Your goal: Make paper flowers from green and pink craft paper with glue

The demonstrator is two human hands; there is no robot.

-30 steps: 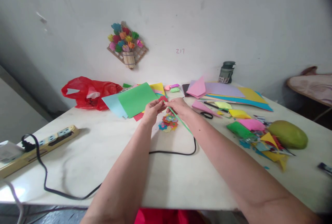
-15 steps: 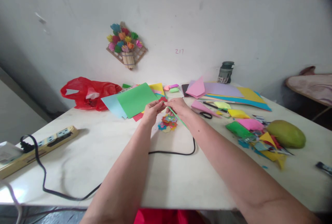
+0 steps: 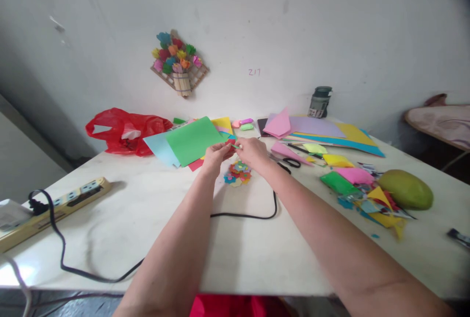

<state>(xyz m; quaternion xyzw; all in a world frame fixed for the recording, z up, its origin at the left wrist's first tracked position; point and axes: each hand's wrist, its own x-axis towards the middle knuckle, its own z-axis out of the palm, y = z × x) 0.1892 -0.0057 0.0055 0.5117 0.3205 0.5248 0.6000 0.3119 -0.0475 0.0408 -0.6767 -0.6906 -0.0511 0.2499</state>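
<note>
My left hand [image 3: 216, 156] is closed in a pinch on a small red paper piece [image 3: 230, 142], held above the table. Close against it, my right hand [image 3: 253, 153] pinches a thin green strip [image 3: 236, 146], whose visible end lies at the red piece. Most of the strip is hidden by the hands. Just below them on the table sits a small pile of colourful paper flowers [image 3: 238, 176]. A green sheet [image 3: 194, 141] lies beyond my left hand, and black-handled scissors [image 3: 291, 162] rest to the right of my right hand.
A red plastic bag [image 3: 125, 136] and a power strip [image 3: 79, 197] occupy the left side, with a black cord [image 3: 242, 216] across the front. On the right are paper scraps [image 3: 374, 207], a green mango-like fruit [image 3: 405, 190], coloured sheets [image 3: 323, 128] and a bottle [image 3: 319, 102].
The green strip, which stretched out along my right forearm, now shows only as a short bit between my fingers. My right hand has turned slightly; the left hand has barely moved.
</note>
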